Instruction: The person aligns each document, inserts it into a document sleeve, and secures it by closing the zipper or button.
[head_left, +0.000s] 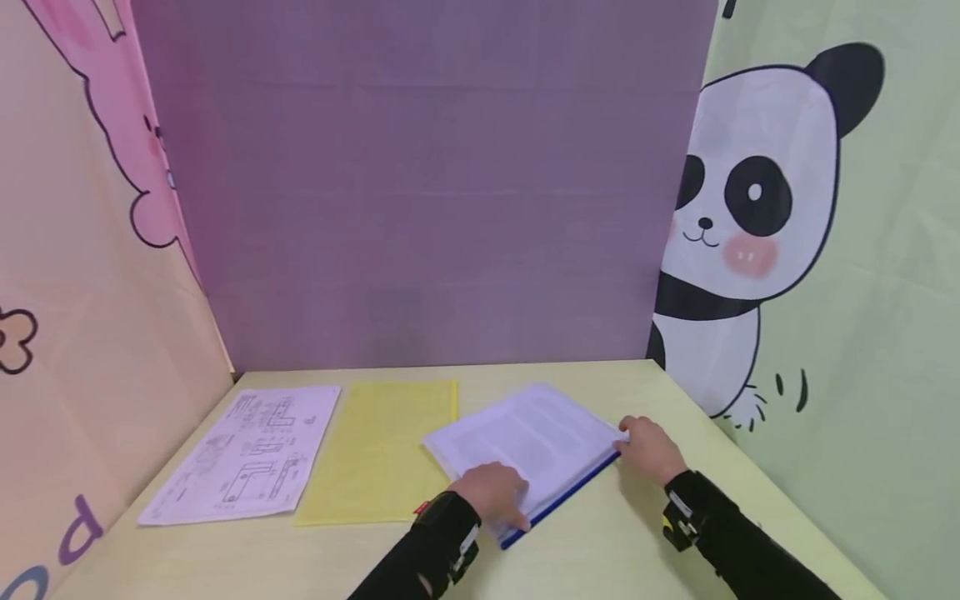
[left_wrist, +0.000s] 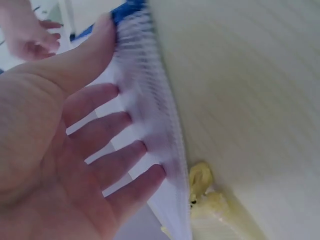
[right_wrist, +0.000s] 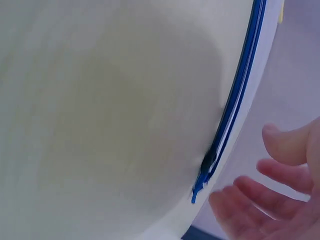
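Two hands at one white zip pouch (head_left: pixel 551 442), right of centre on the pale table (head_left: pixel 360 567). Near first.

Left hand (head_left: pixel 491 493): at the pouch's near end, fingers spread and only slightly bent, tips on the mesh border (left_wrist: pixel 150 80), thumb out by the blue zip edge (head_left: pixel 566 497). Resting contact, no grip. Risk: light fingertips may let the pouch skid or twist if the zip edge gets tugged.

Zip edge slants from the near corner to the far right. A loose blue tab (right_wrist: pixel 200 181), probably the pull, sits at its far end. Soft mesh close to it might snag.

Right hand (head_left: pixel 652 450): by that far-right corner, fingers loosely bent, thumb well apart from them. No firm hold shows; actual contact, cannot tell. Risk: fingertips could miss so small a tab, or catch the cloth along with it.

Left of the pouch, a yellow folder (head_left: pixel 367 458), its right side partly covered by the pouch's left corner. Sliding the pouch could drag it askew, and nudge the printed sheet (head_left: pixel 247 454) just beside it.

Far: purple cloth (head_left: pixel 427 183), well apart from the work.
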